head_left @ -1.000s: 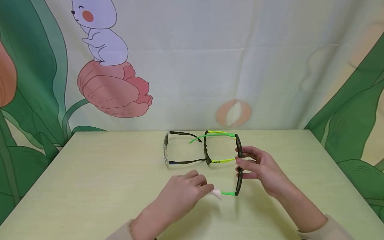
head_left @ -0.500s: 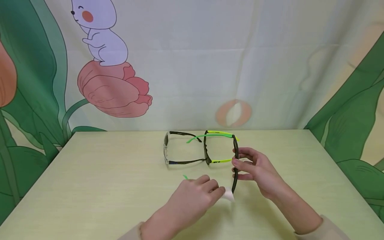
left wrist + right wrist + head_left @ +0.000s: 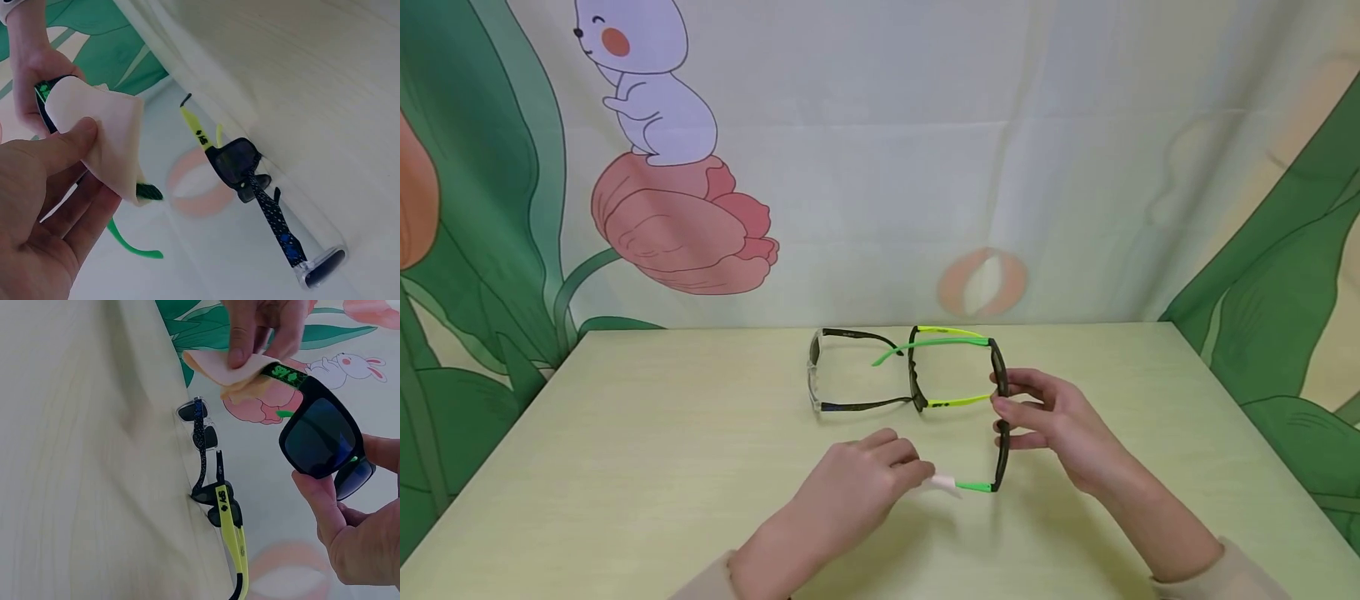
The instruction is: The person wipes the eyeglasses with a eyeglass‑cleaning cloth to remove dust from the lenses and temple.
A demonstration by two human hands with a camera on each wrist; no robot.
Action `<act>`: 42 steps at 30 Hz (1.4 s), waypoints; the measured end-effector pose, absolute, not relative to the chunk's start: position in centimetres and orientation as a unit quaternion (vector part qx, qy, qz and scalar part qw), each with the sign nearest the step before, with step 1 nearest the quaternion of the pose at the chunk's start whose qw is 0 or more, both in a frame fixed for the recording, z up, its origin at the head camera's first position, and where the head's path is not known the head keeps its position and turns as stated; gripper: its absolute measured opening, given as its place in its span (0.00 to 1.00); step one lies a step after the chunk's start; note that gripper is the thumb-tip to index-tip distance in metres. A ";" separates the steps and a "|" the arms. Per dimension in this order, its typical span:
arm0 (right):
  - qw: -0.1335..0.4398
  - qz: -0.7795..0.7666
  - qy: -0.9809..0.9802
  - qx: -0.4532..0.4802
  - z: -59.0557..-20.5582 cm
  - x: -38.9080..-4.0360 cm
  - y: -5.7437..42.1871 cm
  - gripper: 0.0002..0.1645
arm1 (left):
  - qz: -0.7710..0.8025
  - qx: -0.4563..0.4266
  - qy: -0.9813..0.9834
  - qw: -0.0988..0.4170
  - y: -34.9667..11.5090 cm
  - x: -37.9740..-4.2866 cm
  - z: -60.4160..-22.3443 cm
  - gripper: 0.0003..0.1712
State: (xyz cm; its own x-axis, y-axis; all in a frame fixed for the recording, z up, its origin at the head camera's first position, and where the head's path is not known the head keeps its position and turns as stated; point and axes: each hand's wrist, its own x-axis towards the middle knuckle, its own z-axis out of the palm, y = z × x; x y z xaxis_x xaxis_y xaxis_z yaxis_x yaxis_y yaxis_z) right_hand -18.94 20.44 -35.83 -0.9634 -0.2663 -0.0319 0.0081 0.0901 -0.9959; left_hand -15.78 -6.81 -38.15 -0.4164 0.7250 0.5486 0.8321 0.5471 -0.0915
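Note:
My right hand (image 3: 1063,429) grips black-framed sunglasses (image 3: 1003,458) with green arms by the middle of the front, thumb on one side and fingers on the other. They are held above the table with both arms unfolded towards the left. A pale pink cloth (image 3: 103,128) is folded around the near arm, and my left hand (image 3: 857,487) pinches it there between thumb and fingers. In the left wrist view a dark green arm tip pokes out past the cloth. The right wrist view shows the dark bluish lens (image 3: 320,440) and a patterned green hinge end.
Behind the held pair, sunglasses with yellow arms (image 3: 958,402) stand on the pale table (image 3: 625,467). Left of them are clear-framed sunglasses (image 3: 813,383) with black arms. A printed curtain (image 3: 865,183) hangs at the table's back edge.
My left hand slid the cloth right along the near arm towards the hinge, then back left. The held sunglasses shifted slightly left and returned. The other two pairs stayed put.

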 end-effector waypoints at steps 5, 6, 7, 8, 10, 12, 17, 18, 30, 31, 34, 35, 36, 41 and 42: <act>0.111 -0.664 0.733 -0.095 -35.7 -19.0 21.2 0.33 | -0.127 -0.478 -0.825 0.274 -7.4 -16.2 -38.4 0.09; 0.112 -0.665 0.732 -0.095 -35.7 -19.0 21.4 0.33 | -0.131 -0.480 -0.823 0.274 -7.5 -16.3 -38.4 0.10; 0.114 -0.665 0.732 -0.096 -35.7 -19.1 21.5 0.33 | -0.135 -0.482 -0.821 0.274 -7.5 -16.4 -38.4 0.10; 0.116 -0.666 0.731 -0.097 -35.7 -19.1 21.6 0.33 | -0.139 -0.484 -0.819 0.274 -7.6 -16.5 -38.4 0.10; 0.119 -0.668 0.728 -0.099 -35.7 -19.1 21.9 0.33 | -0.145 -0.485 -0.817 0.275 -7.9 -16.7 -38.4 0.12; 0.122 -0.670 0.725 -0.102 -35.8 -19.2 22.1 0.33 | -0.152 -0.486 -0.815 0.275 -8.2 -16.8 -38.4 0.13; 0.122 -0.675 0.719 -0.107 -35.7 -19.2 22.6 0.31 | -0.174 -0.478 -0.818 0.267 -9.2 -17.1 -38.4 0.16; 0.122 -0.676 0.719 -0.109 -35.7 -19.2 22.7 0.31 | -0.179 -0.474 -0.820 0.265 -9.4 -17.2 -38.3 0.17; 0.125 -0.658 0.735 -0.107 -35.7 -19.2 23.7 0.33 | -0.304 -0.412 -0.823 0.245 -11.8 -18.4 -37.5 0.16; 0.128 -0.656 0.737 -0.107 -35.7 -19.2 23.7 0.33 | -0.312 -0.407 -0.823 0.244 -11.8 -18.4 -37.4 0.16; 0.136 -0.649 0.741 -0.108 -35.6 -19.0 23.6 0.34 | -0.321 -0.391 -0.825 0.253 -11.8 -18.5 -37.0 0.15; 0.140 -0.647 0.741 -0.111 -35.6 -19.0 23.6 0.33 | -0.320 -0.382 -0.828 0.257 -11.7 -18.5 -36.9 0.14; 0.145 -0.646 0.741 -0.114 -35.6 -19.0 23.6 0.32 | -0.320 -0.375 -0.830 0.261 -11.6 -18.5 -36.8 0.14; 0.170 -0.639 0.739 -0.131 -35.7 -18.8 23.3 0.29 | -0.312 -0.340 -0.845 0.269 -11.2 -18.5 -36.7 0.13; 0.172 -0.638 0.739 -0.132 -35.8 -18.7 23.2 0.29 | -0.311 -0.336 -0.847 0.268 -11.1 -18.5 -36.8 0.13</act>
State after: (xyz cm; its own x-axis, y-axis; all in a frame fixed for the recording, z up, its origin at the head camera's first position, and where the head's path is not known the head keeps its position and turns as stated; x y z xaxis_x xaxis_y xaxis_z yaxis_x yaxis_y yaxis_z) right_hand -18.74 23.17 -35.77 -0.9065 -0.4135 -0.0858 0.0245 0.1513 -0.9882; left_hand -18.49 -11.12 -36.78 -0.6298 0.4035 0.6638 0.7370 0.5803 0.3465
